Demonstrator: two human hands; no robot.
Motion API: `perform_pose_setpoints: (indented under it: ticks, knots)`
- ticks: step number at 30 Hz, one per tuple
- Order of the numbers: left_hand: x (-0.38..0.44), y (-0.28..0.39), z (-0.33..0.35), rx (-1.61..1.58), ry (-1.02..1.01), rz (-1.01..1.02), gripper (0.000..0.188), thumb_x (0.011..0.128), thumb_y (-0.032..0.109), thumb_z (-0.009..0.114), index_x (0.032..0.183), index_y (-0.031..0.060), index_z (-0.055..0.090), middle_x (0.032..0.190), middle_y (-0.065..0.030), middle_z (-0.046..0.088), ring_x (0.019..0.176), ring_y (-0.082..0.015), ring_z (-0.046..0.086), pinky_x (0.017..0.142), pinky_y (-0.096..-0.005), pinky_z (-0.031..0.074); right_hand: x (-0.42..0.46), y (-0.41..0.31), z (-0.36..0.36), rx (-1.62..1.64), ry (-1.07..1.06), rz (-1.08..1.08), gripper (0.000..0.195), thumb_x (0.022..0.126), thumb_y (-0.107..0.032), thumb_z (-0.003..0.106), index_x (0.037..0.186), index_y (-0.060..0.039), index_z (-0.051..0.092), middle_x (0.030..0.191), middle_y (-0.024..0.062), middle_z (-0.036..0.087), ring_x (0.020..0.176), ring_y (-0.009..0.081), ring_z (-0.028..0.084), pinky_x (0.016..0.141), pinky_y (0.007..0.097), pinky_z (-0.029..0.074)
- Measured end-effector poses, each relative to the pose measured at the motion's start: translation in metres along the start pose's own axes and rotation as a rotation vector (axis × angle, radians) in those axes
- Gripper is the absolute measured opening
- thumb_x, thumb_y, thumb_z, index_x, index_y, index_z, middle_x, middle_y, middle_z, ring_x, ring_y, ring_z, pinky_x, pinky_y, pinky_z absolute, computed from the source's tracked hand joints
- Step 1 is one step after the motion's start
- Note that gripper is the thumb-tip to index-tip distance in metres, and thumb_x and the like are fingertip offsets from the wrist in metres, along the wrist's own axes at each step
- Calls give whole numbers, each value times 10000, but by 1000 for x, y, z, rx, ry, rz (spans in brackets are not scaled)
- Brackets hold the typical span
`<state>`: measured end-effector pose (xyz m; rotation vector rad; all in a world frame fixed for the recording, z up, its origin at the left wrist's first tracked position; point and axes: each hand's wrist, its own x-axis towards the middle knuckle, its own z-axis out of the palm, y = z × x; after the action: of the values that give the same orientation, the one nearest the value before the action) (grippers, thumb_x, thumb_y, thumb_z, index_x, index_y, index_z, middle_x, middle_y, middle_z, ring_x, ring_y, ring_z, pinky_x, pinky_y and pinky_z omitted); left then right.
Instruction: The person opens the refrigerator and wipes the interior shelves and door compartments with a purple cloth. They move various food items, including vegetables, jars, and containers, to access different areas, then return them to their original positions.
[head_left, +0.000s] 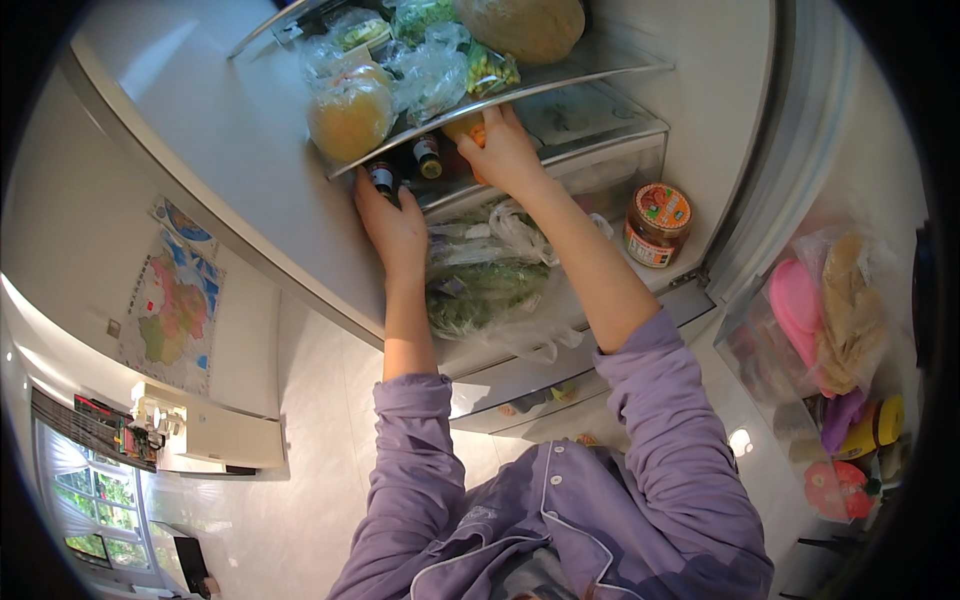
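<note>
My left hand (394, 229) reaches under the glass shelf (600, 73) of an open fridge. Its thumb and fingers are around the neck end of a dark bottle (381, 177) lying on its side. A second dark bottle (427, 157) with a gold cap lies just to the right. Under the same shelf, my right hand (504, 154) has its fingers around an orange item (478, 135). The fingers and the shelf edge hide much of that item, so its kind is unclear.
Wrapped produce (351, 112) and a large melon-like fruit (525, 26) rest on the shelf above. Below, bagged leafy greens (487, 292) lie before a clear drawer (622, 169). A lidded jar (658, 223) stands at right. The open door's bins (757, 345) hold bagged food.
</note>
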<state>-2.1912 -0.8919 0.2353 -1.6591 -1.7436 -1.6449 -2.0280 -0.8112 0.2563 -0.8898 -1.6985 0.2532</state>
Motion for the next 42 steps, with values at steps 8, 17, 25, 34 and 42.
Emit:
perform_pose_setpoints:
  ticks: [8,17,25,34,42]
  knots:
    - [-39,46,-42,-41,-108,35,590,923,61,563,1451,-23,314,1502,-285,274,1395,-436,286,1134,-464,260,-30,-18,-16,-41,-39,165,741,858,-341,685,1393,44,345,1302,274,483,1186,458,494,979,469,440]
    - [-65,73,-58,-137,-200,144,579,930,55,563,1458,-3,331,1532,-265,254,1410,-418,280,1128,-455,277,-64,-36,-25,-173,124,-12,666,868,-320,679,1352,61,426,1382,286,452,1257,433,460,1030,460,408]
    - [-136,101,-73,-355,-364,276,556,923,33,570,1435,-20,361,1528,-257,280,1388,-429,316,1099,-463,313,-194,-106,-98,-186,121,43,513,868,-215,671,1307,1,513,1441,242,428,1299,407,439,1063,455,380]
    - [-234,186,-87,-627,-721,376,552,891,-23,578,1414,0,403,1541,-243,277,1411,-402,310,1117,-470,297,-341,-148,-228,-189,267,336,441,877,-102,655,1294,-22,535,1444,192,441,1278,365,482,1037,427,412]
    - [-326,302,-83,-838,-837,333,537,893,40,598,1398,-4,421,1520,-253,301,1397,-405,324,1122,-460,290,-349,-155,-374,-702,442,440,477,843,-65,644,1296,-39,498,1338,175,499,943,331,632,723,381,544]
